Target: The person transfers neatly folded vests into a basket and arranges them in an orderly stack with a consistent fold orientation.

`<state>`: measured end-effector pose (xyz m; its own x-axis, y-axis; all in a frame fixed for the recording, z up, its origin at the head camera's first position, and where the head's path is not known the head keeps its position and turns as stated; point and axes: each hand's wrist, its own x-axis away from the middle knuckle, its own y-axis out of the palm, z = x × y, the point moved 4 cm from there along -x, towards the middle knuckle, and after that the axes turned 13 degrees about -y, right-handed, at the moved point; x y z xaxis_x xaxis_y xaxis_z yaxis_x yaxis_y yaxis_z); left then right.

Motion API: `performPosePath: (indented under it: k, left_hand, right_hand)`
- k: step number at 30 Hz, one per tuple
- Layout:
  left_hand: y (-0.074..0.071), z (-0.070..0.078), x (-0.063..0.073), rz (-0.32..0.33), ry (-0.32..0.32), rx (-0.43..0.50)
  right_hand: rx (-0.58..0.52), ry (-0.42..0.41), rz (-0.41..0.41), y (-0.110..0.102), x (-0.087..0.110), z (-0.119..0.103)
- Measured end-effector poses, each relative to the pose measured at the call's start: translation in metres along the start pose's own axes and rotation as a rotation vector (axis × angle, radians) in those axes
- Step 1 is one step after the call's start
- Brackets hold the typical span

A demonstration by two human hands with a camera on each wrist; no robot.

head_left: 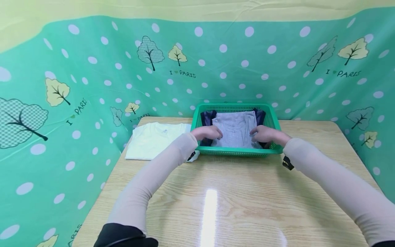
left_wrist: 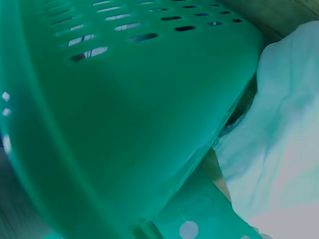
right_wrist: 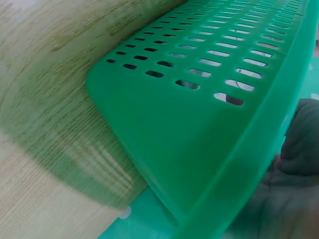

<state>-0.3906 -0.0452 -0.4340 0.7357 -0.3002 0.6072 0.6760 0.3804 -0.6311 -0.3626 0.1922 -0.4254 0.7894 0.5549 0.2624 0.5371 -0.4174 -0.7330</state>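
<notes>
In the head view a folded grey garment [head_left: 234, 128] lies in a green plastic basket [head_left: 234, 151], on top of dark navy cloth [head_left: 208, 119]. My left hand [head_left: 210, 132] reaches over the basket's left rim, its loosely bent fingertips at the garment's left edge. Opposite it, my right hand [head_left: 263, 133] has its fingertips on the right edge, with a small gap between thumb and fingers. The left wrist view is filled by the basket's side wall [left_wrist: 139, 109]. Part of the right palm [right_wrist: 279, 209] shows beyond the basket rim [right_wrist: 249, 149] in the right wrist view.
A white folded T-shirt [head_left: 154, 139] lies left of the basket on the wooden table [head_left: 247, 199]. Behind the table and along its sides hangs a green dotted curtain [head_left: 216, 65] printed with trees.
</notes>
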Motion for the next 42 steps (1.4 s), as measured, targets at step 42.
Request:
performPosePath:
  k: [42]
  left_hand:
    - [0.018, 0.025, 0.014, -0.11, 0.018, -0.487]
  right_hand:
    - [0.176, -0.123, -0.165, 0.016, 0.013, -0.021]
